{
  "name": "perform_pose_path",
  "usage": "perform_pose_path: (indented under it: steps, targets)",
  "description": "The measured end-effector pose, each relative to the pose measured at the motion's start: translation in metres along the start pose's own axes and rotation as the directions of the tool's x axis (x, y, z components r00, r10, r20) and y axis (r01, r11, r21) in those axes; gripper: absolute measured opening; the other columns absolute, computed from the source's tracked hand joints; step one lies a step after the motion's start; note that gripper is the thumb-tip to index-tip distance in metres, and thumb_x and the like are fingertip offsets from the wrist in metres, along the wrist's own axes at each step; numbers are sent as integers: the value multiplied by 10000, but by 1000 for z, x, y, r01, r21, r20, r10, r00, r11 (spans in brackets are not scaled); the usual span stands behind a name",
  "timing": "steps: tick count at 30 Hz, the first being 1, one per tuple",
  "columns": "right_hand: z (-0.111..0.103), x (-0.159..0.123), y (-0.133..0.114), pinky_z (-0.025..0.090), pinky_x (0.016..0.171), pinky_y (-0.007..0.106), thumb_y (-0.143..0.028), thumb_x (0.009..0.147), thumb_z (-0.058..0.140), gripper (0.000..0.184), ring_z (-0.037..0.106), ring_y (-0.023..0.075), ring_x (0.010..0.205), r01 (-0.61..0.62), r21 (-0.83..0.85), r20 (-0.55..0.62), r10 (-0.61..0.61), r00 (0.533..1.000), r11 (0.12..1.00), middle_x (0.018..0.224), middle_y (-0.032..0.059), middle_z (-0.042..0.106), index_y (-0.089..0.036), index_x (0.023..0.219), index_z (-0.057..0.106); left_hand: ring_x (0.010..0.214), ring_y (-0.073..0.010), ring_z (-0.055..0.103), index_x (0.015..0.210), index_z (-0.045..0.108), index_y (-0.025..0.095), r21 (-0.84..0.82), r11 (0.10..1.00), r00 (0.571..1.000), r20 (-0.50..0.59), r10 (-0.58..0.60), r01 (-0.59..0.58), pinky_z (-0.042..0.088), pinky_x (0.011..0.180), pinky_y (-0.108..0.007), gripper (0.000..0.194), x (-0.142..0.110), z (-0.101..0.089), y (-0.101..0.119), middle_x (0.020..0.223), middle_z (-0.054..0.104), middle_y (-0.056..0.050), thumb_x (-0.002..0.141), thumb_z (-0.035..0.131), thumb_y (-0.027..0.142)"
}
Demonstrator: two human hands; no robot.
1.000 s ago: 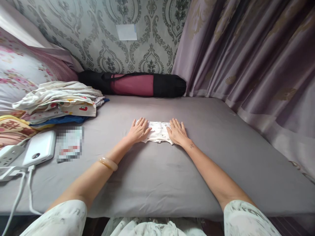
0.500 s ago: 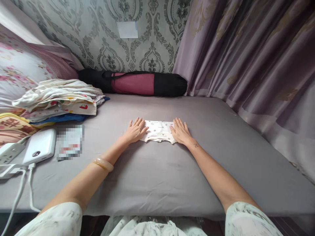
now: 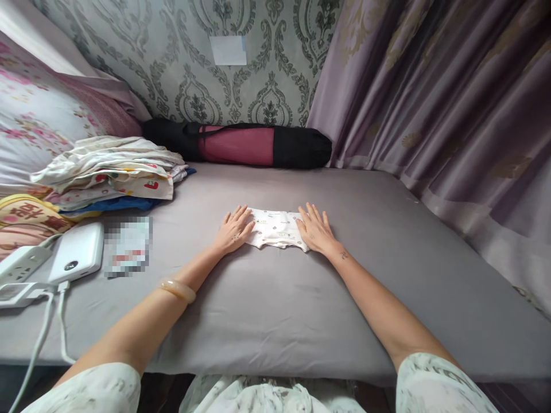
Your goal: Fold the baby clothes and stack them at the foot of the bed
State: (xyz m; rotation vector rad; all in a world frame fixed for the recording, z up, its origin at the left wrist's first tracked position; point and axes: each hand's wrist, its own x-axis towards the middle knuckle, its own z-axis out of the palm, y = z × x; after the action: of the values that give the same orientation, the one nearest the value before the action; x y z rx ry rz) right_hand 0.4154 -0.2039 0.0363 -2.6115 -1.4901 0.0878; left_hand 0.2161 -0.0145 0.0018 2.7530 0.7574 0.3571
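Note:
A small white garment with a scattered print (image 3: 276,228) lies flat on the grey sheet (image 3: 275,304), its near edge curved and notched. The kind of garment is not clear. My left hand (image 3: 235,230) rests palm down on its left end, fingers stretched out. On the right end lies my right hand (image 3: 315,230), also flat with fingers spread. Both palms hide the garment's side edges. Neither hand grips anything.
Folded clothes (image 3: 116,172) are piled at the left beside a floral pillow (image 3: 38,126). Nearer are a white power bank (image 3: 80,252), a power strip (image 3: 21,264) and cables. A black and maroon long bag (image 3: 236,144) lies along the wall; purple curtains (image 3: 413,97) hang right.
My left hand has shifted slightly left on the garment, and more of the print shows between the hands. The whole view has turned a little to the left.

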Motion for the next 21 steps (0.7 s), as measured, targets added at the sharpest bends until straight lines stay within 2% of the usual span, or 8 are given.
perform_pose_path:
  steps: [5, 9, 16, 21]
  targets:
    - [11, 0, -12, 64, 1194, 484, -444, 1017, 145, 605, 139, 244, 1488, 40, -7, 62, -39, 997, 999, 1611, 119, 207, -170, 1543, 262, 1483, -229, 204, 1464, 400, 214, -8, 1000, 999, -31, 10, -10, 143, 1206, -469, 560, -1, 4, -4, 1569, 336, -60, 993, 246, 476]
    - [17, 0, -11, 56, 1196, 482, -436, 1018, 159, 602, 152, 243, 1485, 42, -23, 52, -41, 998, 999, 1604, 119, 231, -161, 1542, 264, 1481, -232, 211, 1458, 410, 217, -7, 1000, 999, -40, 13, -13, 143, 1207, -469, 558, 1, 8, -7, 1564, 347, -57, 993, 249, 480]
    - [10, 4, -12, 61, 1187, 514, -432, 1017, 182, 598, 160, 263, 1483, 27, -12, 97, -26, 995, 1000, 1600, 141, 230, -151, 1537, 274, 1478, -238, 217, 1449, 419, 212, -16, 1000, 999, -39, 14, -15, 146, 1203, -478, 553, 0, 7, -6, 1561, 352, -68, 993, 251, 475]
    - [6, 17, -33, 39, 1187, 518, -425, 1017, 181, 594, 117, 247, 1491, 34, 43, 43, -36, 998, 998, 1613, 138, 185, -151, 1539, 261, 1477, -237, 218, 1443, 424, 208, -12, 1000, 999, -34, 9, -9, 150, 1201, -478, 539, 0, 4, -2, 1559, 357, -76, 989, 269, 455]
